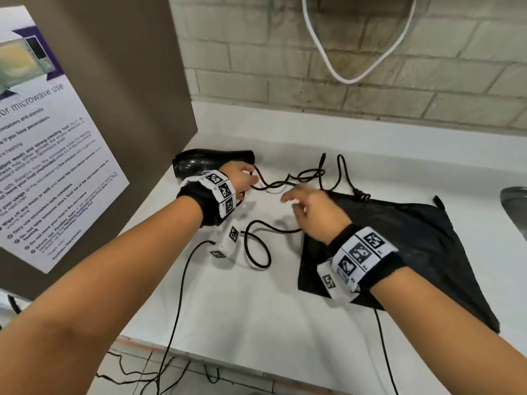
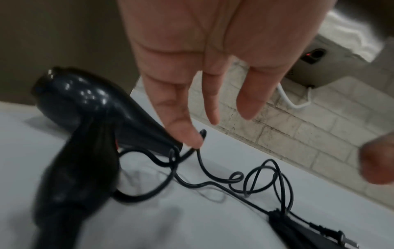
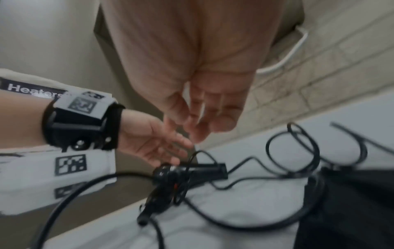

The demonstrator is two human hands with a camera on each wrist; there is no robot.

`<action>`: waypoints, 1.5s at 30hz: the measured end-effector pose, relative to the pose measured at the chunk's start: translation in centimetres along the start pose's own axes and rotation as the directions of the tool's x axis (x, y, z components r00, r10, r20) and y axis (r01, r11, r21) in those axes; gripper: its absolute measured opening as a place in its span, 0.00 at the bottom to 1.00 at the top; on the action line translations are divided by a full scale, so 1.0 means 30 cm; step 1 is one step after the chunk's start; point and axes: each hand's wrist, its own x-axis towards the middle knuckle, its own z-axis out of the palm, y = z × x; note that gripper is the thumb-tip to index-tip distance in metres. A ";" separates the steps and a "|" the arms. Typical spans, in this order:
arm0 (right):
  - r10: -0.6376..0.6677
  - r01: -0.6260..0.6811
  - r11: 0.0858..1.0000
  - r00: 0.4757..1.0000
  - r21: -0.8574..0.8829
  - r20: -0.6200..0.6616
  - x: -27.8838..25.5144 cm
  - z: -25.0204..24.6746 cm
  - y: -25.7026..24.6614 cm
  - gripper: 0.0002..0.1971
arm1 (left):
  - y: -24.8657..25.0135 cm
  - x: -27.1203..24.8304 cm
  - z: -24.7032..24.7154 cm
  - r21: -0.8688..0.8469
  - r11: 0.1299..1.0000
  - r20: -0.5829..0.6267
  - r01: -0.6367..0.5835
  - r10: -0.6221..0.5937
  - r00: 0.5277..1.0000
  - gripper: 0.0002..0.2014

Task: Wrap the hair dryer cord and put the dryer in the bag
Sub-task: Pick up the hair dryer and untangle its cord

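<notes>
The black hair dryer [image 1: 211, 163] lies on the white counter [image 1: 256, 303] at the back left, beside a brown panel. My left hand [image 1: 245, 181] hovers over the dryer's [image 2: 85, 128] nozzle end with straight fingers [image 2: 187, 133], one fingertip touching the cord. The loose black cord [image 1: 288, 181] runs in loops across the counter towards the flat black bag [image 1: 405, 246]. Its plug [image 2: 332, 234] lies by the bag's edge. My right hand [image 1: 296, 203] hangs above the cord with loosely curled fingers [image 3: 204, 124], holding nothing, just left of the bag [image 3: 351, 205].
A brown panel with a microwave poster [image 1: 42, 143] stands on the left. A white cable [image 1: 342, 75] hangs on the brick wall behind. A sink rim [image 1: 513, 201] shows at the far right. A small white marker block [image 1: 228, 240] lies on the counter; cables trail over the front edge.
</notes>
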 end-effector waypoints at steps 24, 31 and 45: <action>0.366 -0.185 0.850 0.881 0.494 -0.300 0.122 -0.047 -0.070 0.18 | -0.196 0.016 -0.112 0.875 0.289 0.356 -0.389 0.162 0.920 0.17; 0.322 -0.241 0.942 0.841 0.232 -0.435 0.106 -0.119 -0.028 0.04 | -0.053 0.004 -0.184 0.736 0.581 0.224 -0.346 0.273 0.936 0.18; 0.073 0.091 0.779 0.970 0.621 -0.234 0.101 -0.076 -0.127 0.21 | 0.109 -0.264 -0.169 0.469 0.851 -0.010 -0.235 0.271 0.962 0.12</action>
